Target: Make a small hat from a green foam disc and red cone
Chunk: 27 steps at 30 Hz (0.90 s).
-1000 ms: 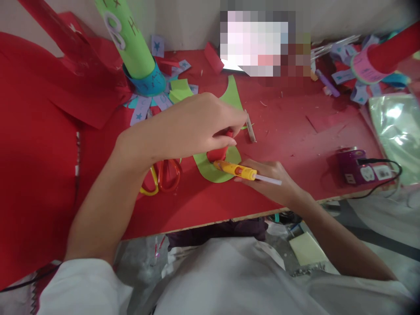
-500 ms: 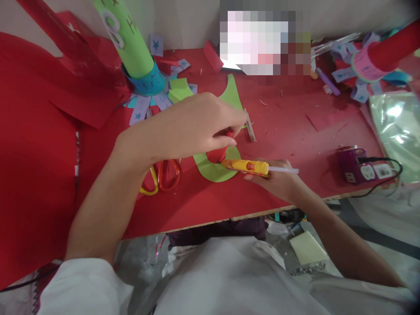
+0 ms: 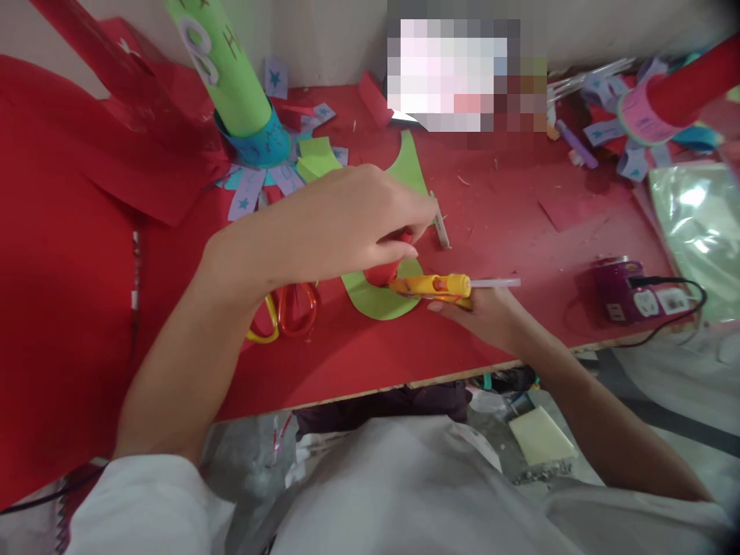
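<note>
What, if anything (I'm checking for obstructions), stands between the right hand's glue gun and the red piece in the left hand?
Nothing visible: the glue gun in the right hand has its tip by the lower edge of the red piece. The scissors lie off left.

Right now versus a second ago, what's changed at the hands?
The right hand shifted the yellow glue gun rightward, its rear end swinging away from the person. Nothing was taken hold of or let go. Unchanged: left hand holding the red piece on the green paper; scissors.
</note>
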Tool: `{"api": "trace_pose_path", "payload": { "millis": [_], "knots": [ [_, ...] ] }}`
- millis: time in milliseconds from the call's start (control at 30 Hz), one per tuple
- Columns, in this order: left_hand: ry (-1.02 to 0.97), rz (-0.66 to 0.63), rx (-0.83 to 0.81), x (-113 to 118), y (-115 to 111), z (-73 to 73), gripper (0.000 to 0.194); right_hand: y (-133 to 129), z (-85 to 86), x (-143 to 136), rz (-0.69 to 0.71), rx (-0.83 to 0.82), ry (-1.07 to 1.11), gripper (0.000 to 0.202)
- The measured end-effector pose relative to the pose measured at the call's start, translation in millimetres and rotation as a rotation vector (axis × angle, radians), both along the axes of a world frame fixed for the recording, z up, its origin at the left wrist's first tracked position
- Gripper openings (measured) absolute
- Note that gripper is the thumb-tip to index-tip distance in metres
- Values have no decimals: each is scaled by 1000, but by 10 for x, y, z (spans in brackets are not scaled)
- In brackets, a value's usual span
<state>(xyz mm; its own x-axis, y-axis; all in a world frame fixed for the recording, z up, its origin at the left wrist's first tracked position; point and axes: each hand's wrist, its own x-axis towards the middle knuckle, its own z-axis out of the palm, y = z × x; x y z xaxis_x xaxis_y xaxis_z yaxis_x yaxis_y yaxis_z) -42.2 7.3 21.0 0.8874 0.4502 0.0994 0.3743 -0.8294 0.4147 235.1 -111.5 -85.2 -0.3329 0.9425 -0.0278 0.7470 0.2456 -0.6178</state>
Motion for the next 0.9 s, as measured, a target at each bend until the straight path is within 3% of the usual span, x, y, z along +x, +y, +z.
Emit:
{"api": "trace_pose_path", "payload": {
  "millis": [467,900],
  "knots": [
    [8,0,2,5,4,14,15,-64,-36,9,-28,-59,-72,38],
    [-5,2,11,2,-8,10,16,-101,-59,-1,5,20,-95,36]
  ]
}}
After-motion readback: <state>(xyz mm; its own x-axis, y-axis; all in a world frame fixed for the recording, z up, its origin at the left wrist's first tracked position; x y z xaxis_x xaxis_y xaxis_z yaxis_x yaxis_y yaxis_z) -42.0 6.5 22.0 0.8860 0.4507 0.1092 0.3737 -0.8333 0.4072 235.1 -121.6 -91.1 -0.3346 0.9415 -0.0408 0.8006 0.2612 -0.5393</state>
